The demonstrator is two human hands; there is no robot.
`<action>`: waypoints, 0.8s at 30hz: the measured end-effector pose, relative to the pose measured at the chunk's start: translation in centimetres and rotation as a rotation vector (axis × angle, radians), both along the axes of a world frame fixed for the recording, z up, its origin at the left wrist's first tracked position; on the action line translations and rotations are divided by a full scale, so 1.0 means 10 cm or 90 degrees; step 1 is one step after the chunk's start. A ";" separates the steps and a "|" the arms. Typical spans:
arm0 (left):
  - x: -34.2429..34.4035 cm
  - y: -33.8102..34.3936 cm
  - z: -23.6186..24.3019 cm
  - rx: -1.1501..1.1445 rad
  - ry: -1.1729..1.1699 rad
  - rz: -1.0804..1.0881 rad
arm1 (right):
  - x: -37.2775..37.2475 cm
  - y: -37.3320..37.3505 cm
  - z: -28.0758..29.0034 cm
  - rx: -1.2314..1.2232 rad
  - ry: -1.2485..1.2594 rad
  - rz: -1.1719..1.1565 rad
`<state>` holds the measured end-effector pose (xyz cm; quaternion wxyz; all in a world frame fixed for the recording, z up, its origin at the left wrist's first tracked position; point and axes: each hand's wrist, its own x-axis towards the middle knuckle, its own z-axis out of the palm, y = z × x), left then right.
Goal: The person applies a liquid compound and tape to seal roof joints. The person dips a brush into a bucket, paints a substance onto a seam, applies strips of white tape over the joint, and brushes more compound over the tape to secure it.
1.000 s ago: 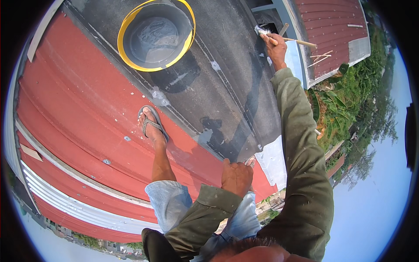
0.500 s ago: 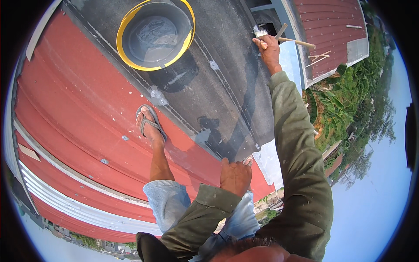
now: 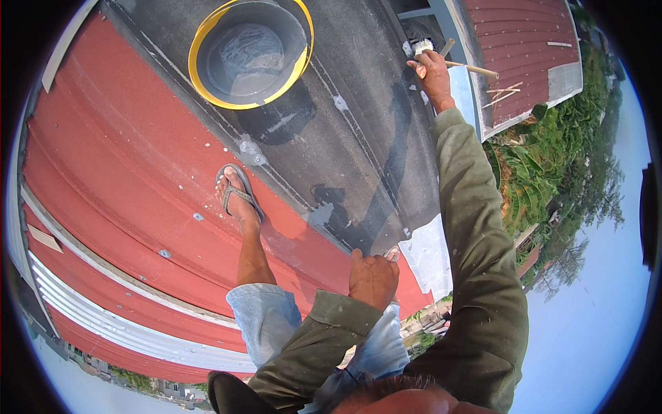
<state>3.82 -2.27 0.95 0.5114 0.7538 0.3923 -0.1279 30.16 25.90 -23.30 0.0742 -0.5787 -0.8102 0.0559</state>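
My right hand (image 3: 431, 76) grips a paintbrush (image 3: 422, 48) with pale bristles at the edge of the dark grey roofing, beside a wooden stick (image 3: 476, 69) and a narrow opening. My left hand (image 3: 372, 279) is curled at my right knee; what its fingers hold, if anything, is hidden. A grey bucket (image 3: 300, 31) with a yellow rim and grey liquid inside sits at upper middle, left of my right hand.
My sandalled left foot (image 3: 238, 196) stands on red roofing (image 3: 117, 165) beside the grey strip (image 3: 355, 131). A white sheet (image 3: 424, 255) lies near my right foot. Beyond the roof edge at right are another red roof (image 3: 517, 38) and trees (image 3: 572, 179).
My right hand and brush shifted slightly left, then back right along the roofing edge. My left hand stays at the knee; the bucket looks unmoved on the roof.
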 end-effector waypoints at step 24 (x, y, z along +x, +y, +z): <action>-0.35 0.00 -0.11 -0.070 0.069 0.110 | -1.68 0.00 1.32 -0.082 0.261 0.100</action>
